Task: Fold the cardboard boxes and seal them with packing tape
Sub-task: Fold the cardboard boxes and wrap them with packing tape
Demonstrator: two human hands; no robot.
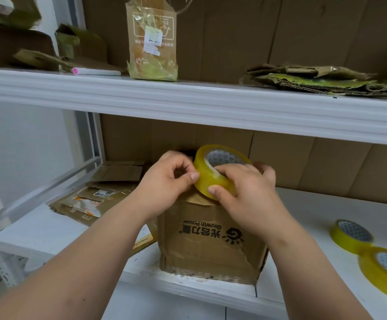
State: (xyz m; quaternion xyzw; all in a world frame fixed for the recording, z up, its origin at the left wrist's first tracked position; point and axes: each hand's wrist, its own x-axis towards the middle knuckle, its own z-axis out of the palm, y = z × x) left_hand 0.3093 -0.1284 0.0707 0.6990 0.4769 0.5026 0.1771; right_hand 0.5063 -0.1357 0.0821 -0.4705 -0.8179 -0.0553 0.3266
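While both hands work at a roll of tape: a person stands at a white shelf unit, packing a worn carton.

Setting: a brown cardboard box [211, 239] stands upright at the front edge of the lower shelf [314, 227], printed with a logo and the words "Growth Power", seen upside down.

Tape: the yellow tape roll [215, 172] is held on edge just above the box top, its core facing up and away.

Right hand: the right hand [241, 188] grips the roll, fingers curled over its rim and thumb behind.

Left hand: the left hand [171, 179] pinches at the roll's outer face, thumb and forefinger closed on the tape surface; whether a free end is already lifted cannot be told.

Step in hand: by appearances, finding or peeling the tape's loose end before sealing the top of the box.

Next move: likely calls for drawing out a strip, laying it along the top seam and pressing it flat while the flaps stay closed; the box top is hidden behind the hands, so the state of the flaps is unclear.

Nearby: two more tape rolls [372, 252] lie at the right of the shelf; flattened cardboard [95, 199] is stacked at the left.

Above: the upper shelf [187, 100] carries a taped carton [153, 42] and crushed cardboard [326, 79].
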